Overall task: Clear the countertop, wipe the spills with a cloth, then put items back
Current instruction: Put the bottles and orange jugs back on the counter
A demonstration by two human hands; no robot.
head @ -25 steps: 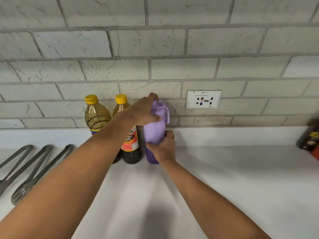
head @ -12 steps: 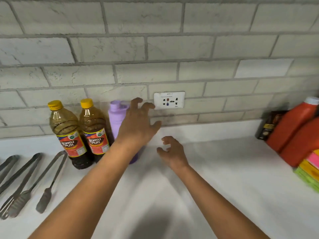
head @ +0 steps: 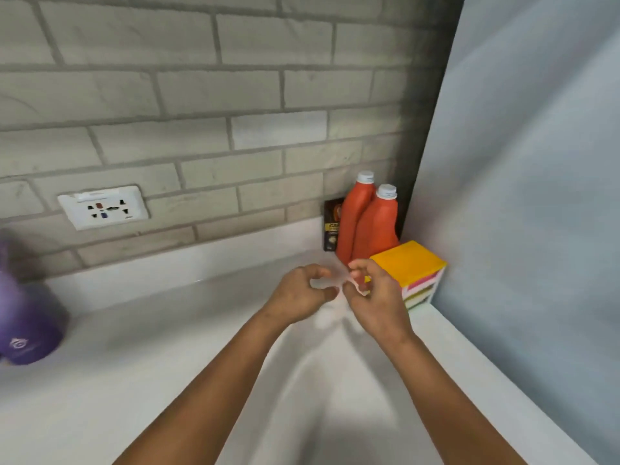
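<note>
With both hands empty, the left hand (head: pixel 297 295) and right hand (head: pixel 375 297) curled half-open over the bare white tabletop (head: pixel 167 380), the putting-back step seemed underway, the next move apparently a reach for the orange bottles (head: pixel 369 226) in the corner.

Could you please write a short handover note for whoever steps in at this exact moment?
Left hand and right hand: both empty, fingers curled, close together above the countertop, reaching toward the right corner.
Purple bottle: upright at the far left by the wall.
Two orange bottles, a dark packet and a yellow-topped drawer box: grouped in the right corner.
Done: the visible surface looks free of spills.
Left: apparently handling the corner items; no cloth in view.
</note>
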